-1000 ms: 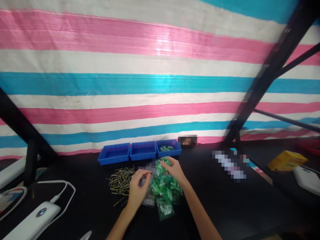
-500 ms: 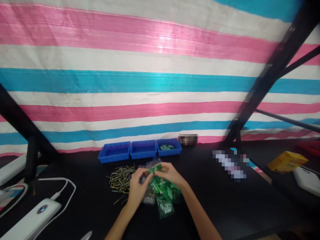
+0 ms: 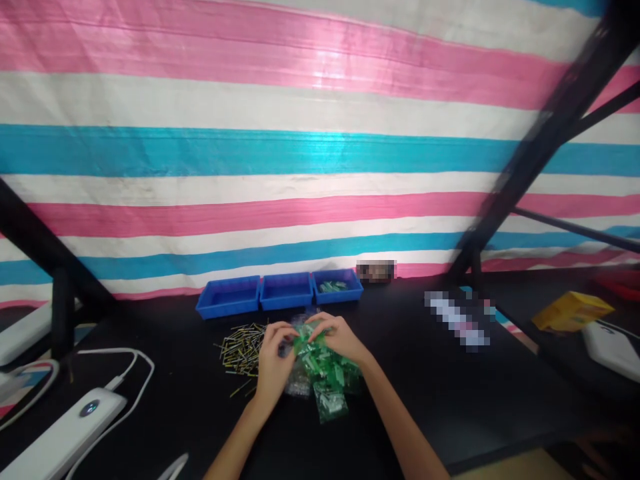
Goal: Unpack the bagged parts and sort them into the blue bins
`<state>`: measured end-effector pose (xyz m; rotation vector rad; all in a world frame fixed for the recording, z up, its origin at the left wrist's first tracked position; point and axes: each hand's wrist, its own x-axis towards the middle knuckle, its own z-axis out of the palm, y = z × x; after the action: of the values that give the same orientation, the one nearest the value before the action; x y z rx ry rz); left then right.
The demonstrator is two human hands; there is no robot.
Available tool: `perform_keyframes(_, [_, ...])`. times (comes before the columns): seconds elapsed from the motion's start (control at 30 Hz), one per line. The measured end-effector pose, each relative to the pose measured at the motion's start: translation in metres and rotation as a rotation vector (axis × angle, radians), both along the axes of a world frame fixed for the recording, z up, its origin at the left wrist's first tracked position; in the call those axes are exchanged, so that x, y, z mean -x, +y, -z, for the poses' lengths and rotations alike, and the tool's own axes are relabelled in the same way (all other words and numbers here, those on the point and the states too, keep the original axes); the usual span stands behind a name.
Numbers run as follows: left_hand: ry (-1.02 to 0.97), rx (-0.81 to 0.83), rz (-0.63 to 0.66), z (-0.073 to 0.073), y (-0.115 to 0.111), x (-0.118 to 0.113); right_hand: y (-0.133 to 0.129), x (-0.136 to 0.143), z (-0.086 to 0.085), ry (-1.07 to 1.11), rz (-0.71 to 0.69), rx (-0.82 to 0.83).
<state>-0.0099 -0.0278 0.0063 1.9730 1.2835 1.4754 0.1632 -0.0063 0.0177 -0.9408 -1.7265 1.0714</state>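
My left hand (image 3: 276, 350) and my right hand (image 3: 341, 339) meet over a heap of green plastic packets (image 3: 330, 370). Between their fingertips is a small green plastic packet (image 3: 303, 333), pinched from both sides. Its contents are too small to make out. One flat packet (image 3: 331, 403) sticks out of the heap toward me. Clear plastic bags (image 3: 299, 383) lie partly under the heap and behind my hands. Left of my left hand is a loose pile of thin yellow and silver sticks (image 3: 243, 348).
Behind the heap stand three blue trays in a row; the right tray (image 3: 356, 293) holds small greenish pieces. A white power bank (image 3: 65, 433) with a cable lies at left. A yellow box (image 3: 573, 311) and a white device (image 3: 610, 348) are at far right. Black frame bars flank the table.
My fingers have shifted on the green packet, and it now looks more spread out between them. The whole view has tilted slightly; the trays and piles stay put.
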Motion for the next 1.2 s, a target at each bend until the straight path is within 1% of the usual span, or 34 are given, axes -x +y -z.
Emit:
perform_keyframes(0.23, [0.021,0.018,0.014,0.002,0.000,0.000,-0.001,0.000,-0.004,0.001,0.014,0.003])
perform_keyframes(0.43, [0.020,0.035,0.019,0.003,-0.001,-0.003,-0.003,0.000,-0.003,-0.017,0.020,0.131])
perform_keyframes(0.6, [-0.005,0.053,-0.011,0.004,-0.001,-0.005,-0.001,0.000,0.002,0.097,0.000,0.238])
perform_keyframes(0.73, [0.005,0.109,-0.030,0.006,-0.002,-0.006,0.000,0.000,0.006,0.121,0.040,0.286])
perform_keyframes(0.83, [-0.008,0.170,-0.056,0.008,-0.002,-0.005,-0.001,0.000,0.005,0.130,0.038,0.278])
perform_keyframes(0.93, [-0.023,0.196,-0.048,0.010,-0.001,-0.004,-0.003,0.000,-0.001,0.123,-0.014,0.249])
perform_keyframes(1.03, [-0.015,0.180,-0.050,0.009,0.001,-0.002,-0.004,-0.001,-0.005,0.103,-0.008,0.229])
perform_keyframes(1.2, [0.019,0.134,-0.025,0.005,0.002,-0.001,-0.003,-0.003,-0.007,0.040,0.044,0.133])
